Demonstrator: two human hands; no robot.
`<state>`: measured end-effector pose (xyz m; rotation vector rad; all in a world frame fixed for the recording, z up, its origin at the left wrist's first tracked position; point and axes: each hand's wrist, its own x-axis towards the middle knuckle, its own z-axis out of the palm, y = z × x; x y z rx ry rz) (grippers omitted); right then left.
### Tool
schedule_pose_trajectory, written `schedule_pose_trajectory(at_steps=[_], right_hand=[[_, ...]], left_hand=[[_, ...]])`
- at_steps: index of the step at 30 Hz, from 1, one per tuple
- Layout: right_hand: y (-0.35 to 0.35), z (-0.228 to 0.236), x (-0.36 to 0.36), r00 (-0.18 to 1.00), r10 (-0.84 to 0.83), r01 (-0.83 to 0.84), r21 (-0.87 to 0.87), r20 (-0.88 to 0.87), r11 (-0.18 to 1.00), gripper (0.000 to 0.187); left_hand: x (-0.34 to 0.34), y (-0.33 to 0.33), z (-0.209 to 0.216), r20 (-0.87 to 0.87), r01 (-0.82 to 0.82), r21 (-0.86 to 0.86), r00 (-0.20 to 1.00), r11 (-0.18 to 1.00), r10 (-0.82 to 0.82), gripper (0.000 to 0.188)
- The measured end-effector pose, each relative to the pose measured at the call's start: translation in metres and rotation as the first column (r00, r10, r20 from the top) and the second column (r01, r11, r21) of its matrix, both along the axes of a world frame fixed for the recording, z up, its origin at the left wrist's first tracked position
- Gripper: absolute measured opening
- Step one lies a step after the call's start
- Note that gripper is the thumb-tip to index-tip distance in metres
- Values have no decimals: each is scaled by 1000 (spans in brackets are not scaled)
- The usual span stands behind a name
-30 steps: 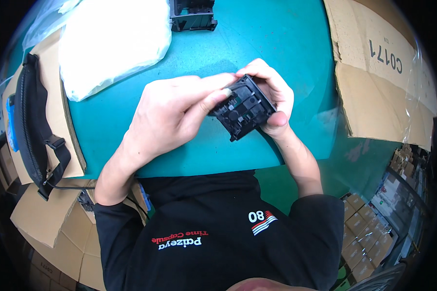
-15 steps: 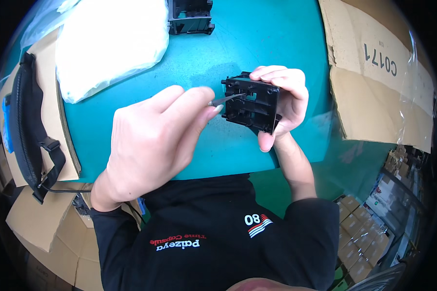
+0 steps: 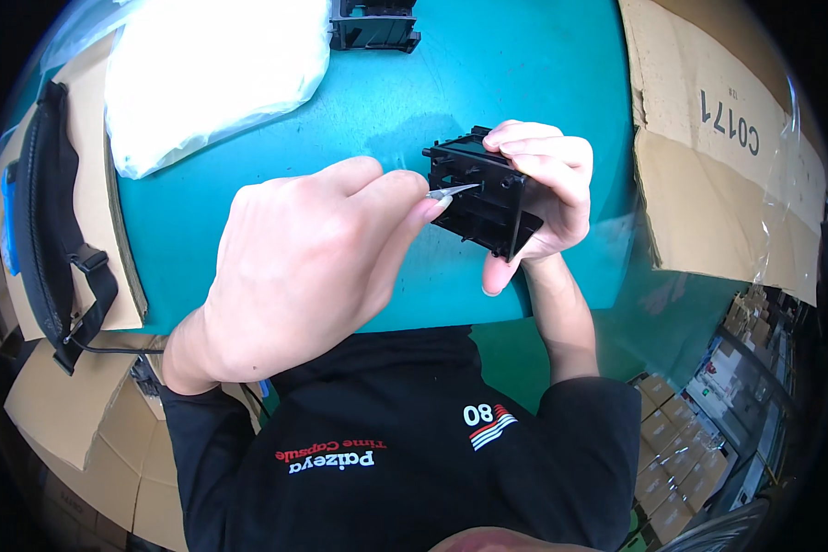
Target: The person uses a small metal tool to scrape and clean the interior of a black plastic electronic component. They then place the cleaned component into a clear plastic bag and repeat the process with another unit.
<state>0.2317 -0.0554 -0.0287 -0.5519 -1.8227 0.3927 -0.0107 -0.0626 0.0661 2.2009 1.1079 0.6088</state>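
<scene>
The fingers (image 3: 403, 204) of the left hand (image 3: 290, 271) are pinched together on a slender metal tool (image 3: 454, 191), whose point is directed rightward at the face of a black housing (image 3: 483, 207). Whether the housing is touched by the tip cannot be told. The housing is held just beyond the left fingertips, over the table (image 3: 497, 74), and is clamped by the right hand (image 3: 559, 189), the fingers being laid over its upper edge and the thumb set below.

At the far left, a black fabric pouch (image 3: 51, 221) with a strap and buckle is seen on brown cardboard (image 3: 106, 221). Beside it, a glossy, crumpled plastic bag (image 3: 221, 83) is washed out to white. At the top, a second black housing (image 3: 374, 33), box-shaped and open, is cut off by the picture's edge. The held housing is of moulded plastic, with short posts, openings and a flat plate at its right end. The table is smooth and teal; to its right, a creased cardboard flap (image 3: 699, 202) is seen.

Since a second ago, the housing has been turned, its post-studded face now being shown instead of the crowded inner side.
</scene>
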Motion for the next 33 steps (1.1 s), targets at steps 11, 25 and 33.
schedule_pose_trajectory(at_steps=[11,25,33], right_hand=[[0,2,-1,999,-18,17,13,40,1000,100],[-2,7,0,997,-31,36,-70,77,997,91],[0,11,4,987,-72,77,-31,144,997,92]], left_hand=[[-2,3,-1,32,31,-101,999,994,-28,4],[0,0,-8,-259,134,238,963,962,-71,13],[5,-7,-23,-388,136,575,913,807,122,21]])
